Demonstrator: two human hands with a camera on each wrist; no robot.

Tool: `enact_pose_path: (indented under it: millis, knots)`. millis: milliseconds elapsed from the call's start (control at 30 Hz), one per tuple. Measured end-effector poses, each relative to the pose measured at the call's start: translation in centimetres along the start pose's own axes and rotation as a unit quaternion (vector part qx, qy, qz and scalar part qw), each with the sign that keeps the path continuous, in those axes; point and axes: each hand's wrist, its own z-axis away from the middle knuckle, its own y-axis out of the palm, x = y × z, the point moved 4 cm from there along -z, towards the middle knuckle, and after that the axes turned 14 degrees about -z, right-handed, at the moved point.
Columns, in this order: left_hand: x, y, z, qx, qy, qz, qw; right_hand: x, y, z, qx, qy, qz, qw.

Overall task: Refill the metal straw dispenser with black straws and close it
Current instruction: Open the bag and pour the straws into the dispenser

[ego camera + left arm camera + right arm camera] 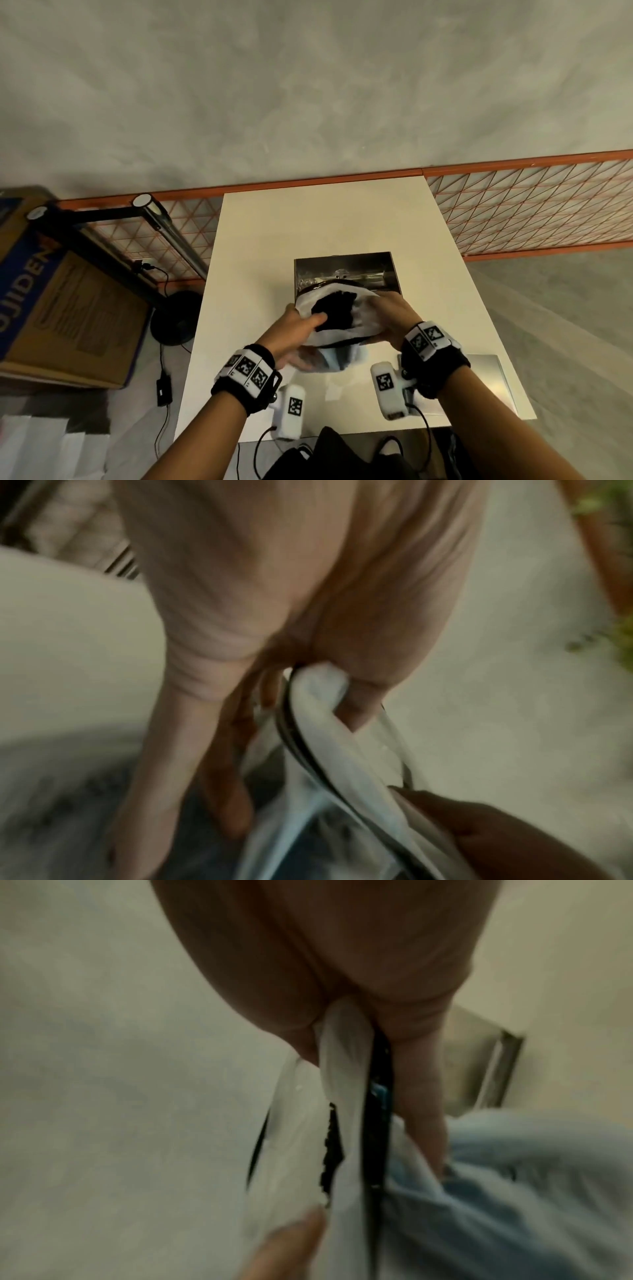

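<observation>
2 hands [301, 329] [394, 317] around upended straws [334, 310]

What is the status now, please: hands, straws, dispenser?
Left hand and right hand both grip the bag mouth. Straws in the bag. Dispenser open behind it, lid on the table. Nothing blocking.

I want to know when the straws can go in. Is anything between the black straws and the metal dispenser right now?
Yes. The black straws sit inside a white plastic bag, whose mouth the left hand and right hand grip on either side. The bag wraps them, held above the metal dispenser, whose top looks open.
</observation>
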Motion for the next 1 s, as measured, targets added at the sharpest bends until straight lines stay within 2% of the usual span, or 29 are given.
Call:
enact_pose_path:
  millis: [100, 167, 233, 367, 433, 467, 533, 567, 667, 733, 800, 900, 1000]
  knots:
    - [-0.4, 0.1, -0.4, 0.004, 0.035, 0.083, 0.996, -0.5, -0.1, 0.1, 0.031, 0.061, -0.124, 0.990]
    - [-0.6, -0.3, -0.1, 0.004, 0.051, 0.171, 0.984, -0.7, -0.9, -0.6, 0.026, 0.108, -0.185, 0.976]
    - [-0.3, -0.8, 0.0, -0.003, 0.045, 0.248, 0.968, -1.1, -1.4, -1.6, 0.011, 0.134, -0.208, 0.969]
    - [0.5, -0.4, -1.1, -0.019, -0.003, 0.354, 0.935, -3.1, -0.4, -2.5, 0.029, 0.147, -0.229, 0.962]
    - [0.9, 0.0, -1.4, -0.030, -0.014, 0.393, 0.919, -4.0, -0.4, -2.3, -0.018, 0.119, -0.173, 0.978]
    - [1.1, 0.1, -1.4, -0.035, -0.021, 0.399, 0.916, -4.3, -0.7, -2.5, -0.042, 0.088, -0.128, 0.987]
    - [2.1, 0.4, -1.4, -0.041, -0.034, 0.409, 0.911, -4.7, -0.8, -2.8, -0.045, 0.033, -0.060, 0.997]
    - [2.6, 0.7, -1.3, -0.041, -0.042, 0.408, 0.911, -4.7, -0.6, -3.0, -0.043, 0.005, -0.067, 0.997]
    - [3.2, 1.5, -0.9, 0.015, -0.045, 0.386, 0.921, -4.4, 0.6, -1.8, -0.006, -0.040, -0.074, 0.996]
    - [3.0, 1.9, -1.1, 0.052, -0.021, 0.370, 0.927, -4.6, 0.9, -1.5, 0.004, -0.046, -0.072, 0.996]
    - [2.5, 2.0, -1.1, 0.057, 0.005, 0.328, 0.943, -4.9, 0.7, -1.6, -0.015, -0.030, -0.091, 0.995]
    - [2.2, 1.7, -1.5, 0.021, 0.018, 0.250, 0.968, -5.1, 0.2, -2.2, -0.032, -0.005, -0.116, 0.993]
    - [2.4, 1.4, -2.2, -0.036, 0.026, 0.194, 0.980, -5.7, -0.3, -2.5, -0.039, 0.018, -0.134, 0.990]
